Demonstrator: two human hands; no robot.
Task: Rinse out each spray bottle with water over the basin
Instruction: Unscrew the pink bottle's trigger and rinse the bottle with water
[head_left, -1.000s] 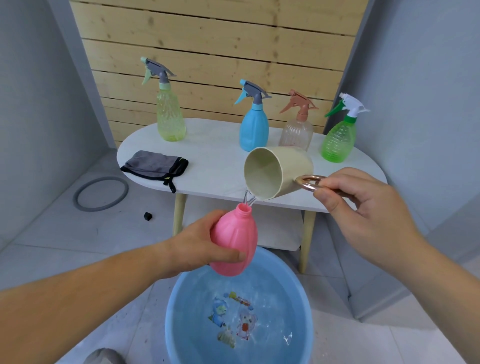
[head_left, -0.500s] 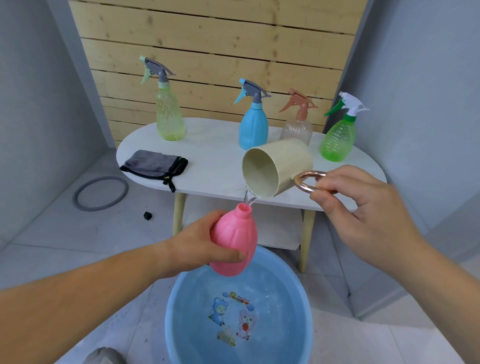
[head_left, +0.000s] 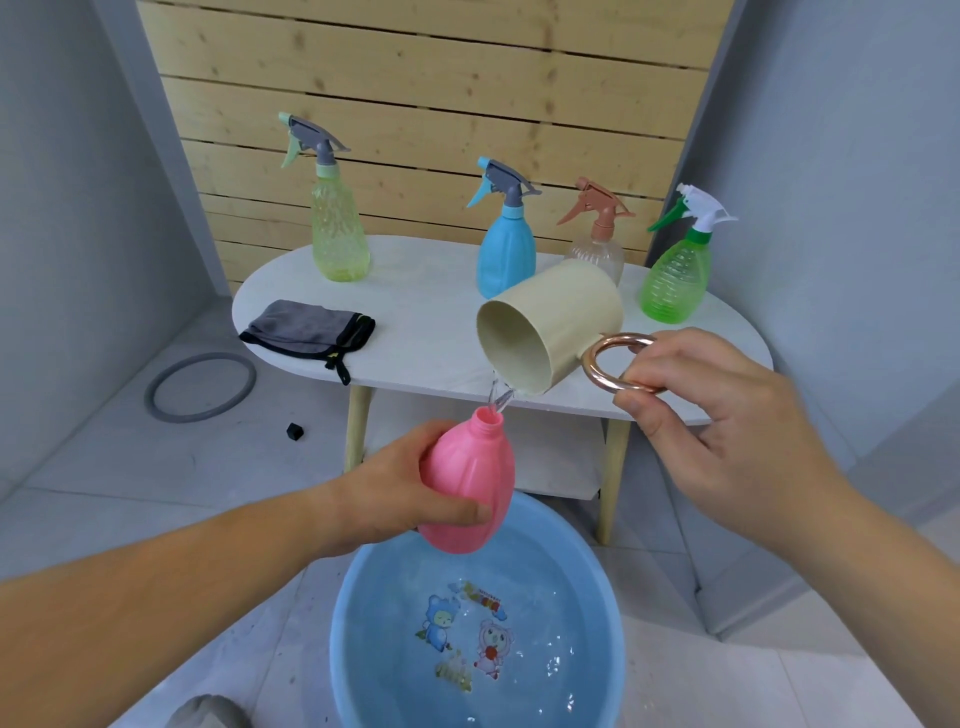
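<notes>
My left hand (head_left: 400, 493) grips a pink bottle body (head_left: 470, 478) with no spray head, neck up, above the blue basin (head_left: 358, 623) that holds water. My right hand (head_left: 717, 421) holds the copper ring handle of a cream cup (head_left: 550, 327), tipped on its side. A thin stream of water runs from the cup's lip into the pink bottle's open neck. On the white table (head_left: 415, 312) behind stand a yellow spray bottle (head_left: 337, 234), a blue spray bottle (head_left: 506, 249), a clear bottle with a brown head (head_left: 597, 234) and a green spray bottle (head_left: 675, 280).
A folded grey cloth (head_left: 306, 327) lies on the table's left part. A grey ring (head_left: 200, 387) and a small black piece (head_left: 294, 431) lie on the tiled floor to the left. A wooden slat wall stands behind the table, grey walls on both sides.
The cup has tipped a little further and risen slightly. The water stream keeps running into the pink bottle. My left hand has held still.
</notes>
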